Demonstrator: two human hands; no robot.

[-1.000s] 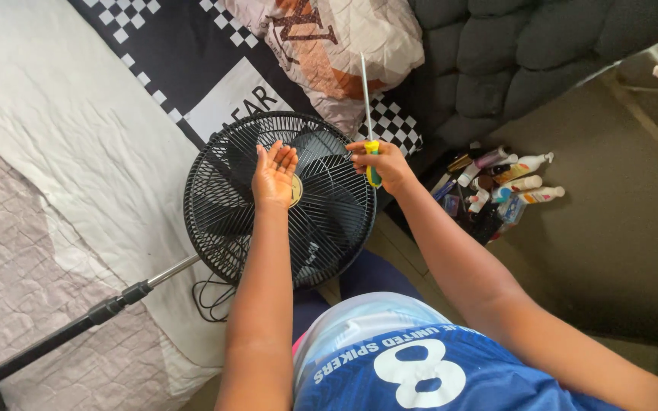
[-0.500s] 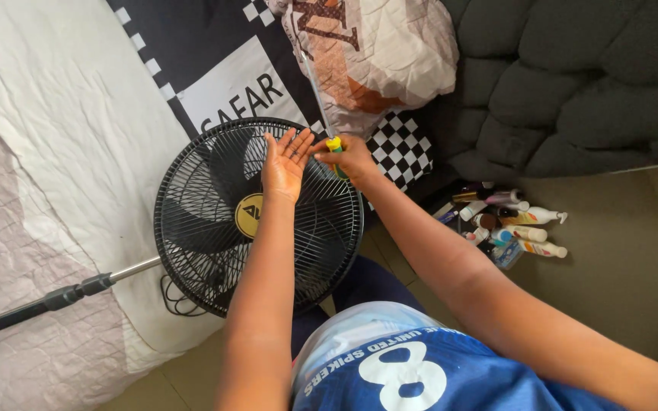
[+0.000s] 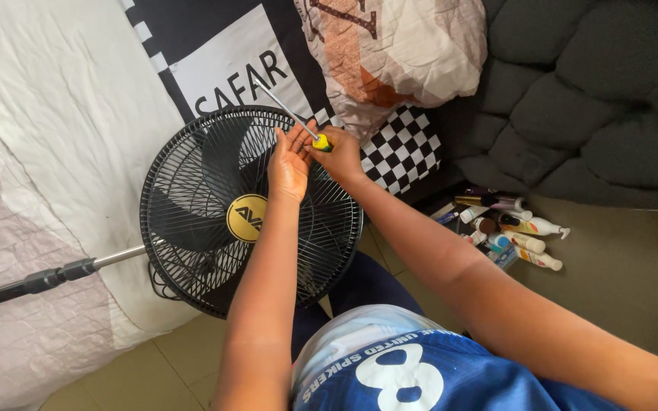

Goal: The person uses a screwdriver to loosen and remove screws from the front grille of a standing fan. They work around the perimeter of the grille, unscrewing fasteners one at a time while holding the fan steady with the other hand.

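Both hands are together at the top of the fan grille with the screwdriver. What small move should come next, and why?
Probably settle the screwdriver firmly in the right hand. Its shaft points up, away from the black fan grille, and the left hand touches the yellow handle, so the tip is not yet aimed at the grille.

Yellow-handled screwdriver (image 3: 320, 141), shaft tilted up-left, over the black fan's grille (image 3: 192, 251).

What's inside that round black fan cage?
Inside the fan cage sit dark blades behind a round yellow badge. The left hand covers part of the grille.
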